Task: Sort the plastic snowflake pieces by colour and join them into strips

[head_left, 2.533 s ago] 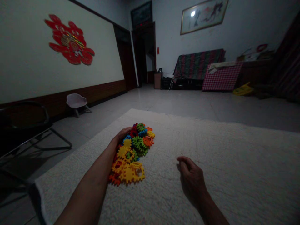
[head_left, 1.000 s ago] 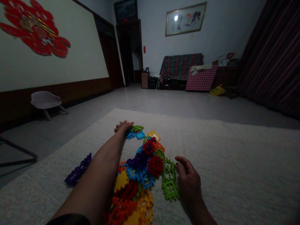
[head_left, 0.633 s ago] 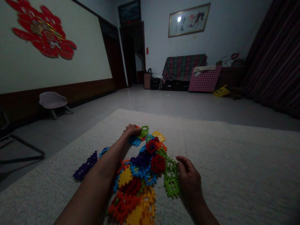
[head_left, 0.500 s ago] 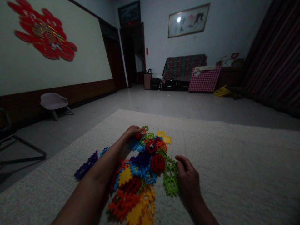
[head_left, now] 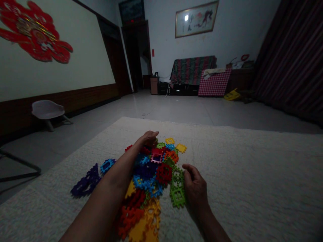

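Observation:
A loose heap of colourful plastic interlocking pieces with notched edges lies on the pale mat. My left hand point(head_left: 149, 137) reaches over its far end, thumb sticking out to the right; the other fingers are hidden, so any piece in them cannot be made out. Near it are a green piece point(head_left: 160, 145), a yellow piece point(head_left: 181, 148) and a pinkish-red square frame point(head_left: 156, 155). My right hand point(head_left: 197, 186) rests on the mat with fingers loosely curled, thumb and forefinger apart, holding nothing visible. Just left of it are joined green pieces point(head_left: 177, 188).
Dark purple pieces point(head_left: 86, 181) and a blue frame point(head_left: 107, 165) lie left of my left forearm. Orange pieces point(head_left: 130, 220) and yellow pieces point(head_left: 151, 220) are nearest me. Beyond the pale mat point(head_left: 239, 161) stand a small chair point(head_left: 47, 110) and a cloth-covered cabinet point(head_left: 194, 70).
The view has turned slightly right. My left hand has shifted at the far end, over the green piece there. Pieces nearby have moved, and a pinkish-red frame shows on top. My right hand stays put.

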Tool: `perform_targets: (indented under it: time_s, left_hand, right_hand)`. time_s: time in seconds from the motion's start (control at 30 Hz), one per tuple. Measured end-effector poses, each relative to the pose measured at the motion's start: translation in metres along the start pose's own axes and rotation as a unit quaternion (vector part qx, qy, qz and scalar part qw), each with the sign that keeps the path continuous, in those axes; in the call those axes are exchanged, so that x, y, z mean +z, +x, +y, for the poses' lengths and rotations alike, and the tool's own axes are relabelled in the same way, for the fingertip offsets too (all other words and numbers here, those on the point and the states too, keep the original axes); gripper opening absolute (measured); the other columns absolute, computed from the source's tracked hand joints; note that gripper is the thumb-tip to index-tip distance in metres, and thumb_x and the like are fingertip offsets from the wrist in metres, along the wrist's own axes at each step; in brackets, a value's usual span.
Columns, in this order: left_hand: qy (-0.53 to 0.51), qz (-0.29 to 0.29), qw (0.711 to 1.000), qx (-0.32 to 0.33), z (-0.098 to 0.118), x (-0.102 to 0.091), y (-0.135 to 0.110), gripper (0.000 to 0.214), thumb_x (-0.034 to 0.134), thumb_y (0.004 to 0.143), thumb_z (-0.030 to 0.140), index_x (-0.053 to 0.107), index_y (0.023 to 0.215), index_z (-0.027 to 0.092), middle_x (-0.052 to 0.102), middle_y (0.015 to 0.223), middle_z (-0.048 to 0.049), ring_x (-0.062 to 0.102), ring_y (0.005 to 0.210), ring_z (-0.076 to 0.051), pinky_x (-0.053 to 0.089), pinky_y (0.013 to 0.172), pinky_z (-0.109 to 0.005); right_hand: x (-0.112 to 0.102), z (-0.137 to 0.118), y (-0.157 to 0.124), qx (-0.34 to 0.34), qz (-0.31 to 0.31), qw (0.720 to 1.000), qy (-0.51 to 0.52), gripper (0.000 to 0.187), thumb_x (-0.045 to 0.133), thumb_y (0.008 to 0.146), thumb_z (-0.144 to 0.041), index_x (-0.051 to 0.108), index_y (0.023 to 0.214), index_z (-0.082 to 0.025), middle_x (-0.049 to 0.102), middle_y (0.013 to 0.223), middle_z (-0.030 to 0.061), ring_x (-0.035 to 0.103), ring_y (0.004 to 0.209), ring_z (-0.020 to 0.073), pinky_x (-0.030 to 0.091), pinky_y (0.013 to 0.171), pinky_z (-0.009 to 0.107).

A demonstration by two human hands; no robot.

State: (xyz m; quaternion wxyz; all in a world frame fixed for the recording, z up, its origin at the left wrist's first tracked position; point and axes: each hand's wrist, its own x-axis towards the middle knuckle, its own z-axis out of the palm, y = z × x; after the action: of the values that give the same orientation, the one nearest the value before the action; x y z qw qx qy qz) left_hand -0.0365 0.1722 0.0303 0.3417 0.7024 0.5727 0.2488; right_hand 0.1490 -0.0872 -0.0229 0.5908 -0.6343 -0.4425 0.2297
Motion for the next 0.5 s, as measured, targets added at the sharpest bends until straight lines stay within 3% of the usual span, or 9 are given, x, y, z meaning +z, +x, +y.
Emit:
perform_targets:
  time_s: [0.07,0.17,0.23,0.33,0.4,0.5]
  left_hand:
    - [-0.021,-0.025,0.999,-0.002,0.001,-0.008,-0.005,0.045,0.051,0.085,0.053,0.074,0.086,0.014,0.073,0.070,-0.0096,0.068,0.073,-0.024,0.048,0.073,-0.031]
    - [-0.013,0.042,0.999,-0.012,-0.007,-0.033,-0.014,0.049,0.041,0.090,0.050,0.072,0.099,0.013,0.075,0.080,-0.0094,0.068,0.075,-0.020,0.048,0.075,-0.029]
    - [0.037,0.116,0.992,-0.036,-0.018,-0.053,-0.023,0.043,0.041,0.091,0.045,0.072,0.092,0.016,0.075,0.086,-0.0093,0.068,0.086,-0.021,0.047,0.078,-0.028]
    - [0.087,0.139,0.983,-0.077,-0.038,-0.073,-0.042,0.035,0.047,0.087,0.038,0.067,0.067,0.017,0.072,0.077,-0.0129,0.066,0.095,-0.028,0.045,0.080,-0.032]
    - [0.105,0.131,0.981,-0.093,-0.048,-0.074,-0.056,0.031,0.054,0.083,0.034,0.062,0.057,0.019,0.069,0.068,-0.0128,0.065,0.095,-0.031,0.044,0.079,-0.033]
    - [0.114,0.113,0.983,-0.087,-0.053,-0.063,-0.076,0.026,0.059,0.079,0.033,0.060,0.057,0.020,0.066,0.066,-0.0101,0.065,0.092,-0.029,0.044,0.075,-0.031]
  right_hand:
    - [0.000,0.000,0.001,-0.006,0.002,1.000,0.003,0.036,0.053,0.078,-0.042,0.072,0.096,-0.018,0.075,0.099,0.0106,0.068,0.089,0.0247,0.053,0.080,0.035]
    - [0.000,-0.002,0.001,-0.014,0.003,1.000,0.004,0.037,0.053,0.078,-0.043,0.072,0.095,-0.017,0.075,0.096,0.0109,0.068,0.085,0.0244,0.053,0.078,0.034]
    - [0.000,-0.002,0.001,-0.012,-0.001,1.000,0.000,0.038,0.052,0.078,-0.043,0.072,0.096,-0.017,0.074,0.096,0.0110,0.068,0.085,0.0244,0.053,0.078,0.034]
    - [0.001,-0.001,0.001,-0.013,-0.011,1.000,-0.011,0.038,0.051,0.079,-0.044,0.071,0.097,-0.017,0.074,0.097,0.0110,0.068,0.087,0.0246,0.052,0.080,0.035]
    - [0.001,0.000,0.001,-0.018,-0.013,1.000,-0.013,0.038,0.051,0.079,-0.043,0.071,0.098,-0.017,0.074,0.098,0.0109,0.068,0.088,0.0247,0.052,0.081,0.035]
    - [0.002,0.001,0.001,-0.018,-0.011,1.000,-0.008,0.039,0.051,0.079,-0.043,0.071,0.099,-0.017,0.074,0.099,0.0114,0.067,0.089,0.0249,0.051,0.082,0.035]
